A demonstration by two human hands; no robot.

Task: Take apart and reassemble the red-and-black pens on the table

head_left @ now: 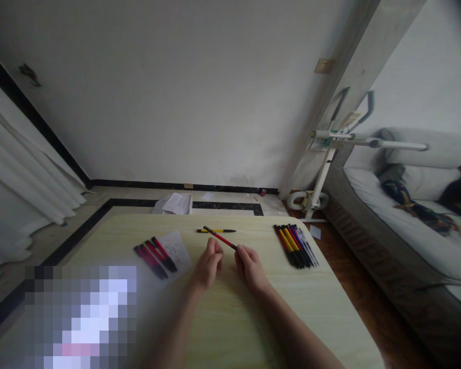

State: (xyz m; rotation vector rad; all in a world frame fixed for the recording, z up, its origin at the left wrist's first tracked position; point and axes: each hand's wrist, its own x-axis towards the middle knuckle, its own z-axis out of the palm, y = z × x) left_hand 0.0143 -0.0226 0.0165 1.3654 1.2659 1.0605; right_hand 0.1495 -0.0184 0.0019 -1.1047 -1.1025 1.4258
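Pen, slim, red with black ends: tilted over pale wood-grain table, near end pinched in right hand | Left hand: curled beside it, contents unclear | Technique: pinch lightly, hold steady.

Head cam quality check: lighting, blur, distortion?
Head view: dim, uneven light, upper-right corner darkest; head view: column leans, likely wide-angle distortion; head view: pixelation masks lower left; head view: marks on the paper too soft to make out, red pen in the right hand distinguishable.

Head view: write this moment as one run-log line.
right hand: holds red pen; left hand: curled nearby; yellow pen: on table; pen row: right side; paper: left side
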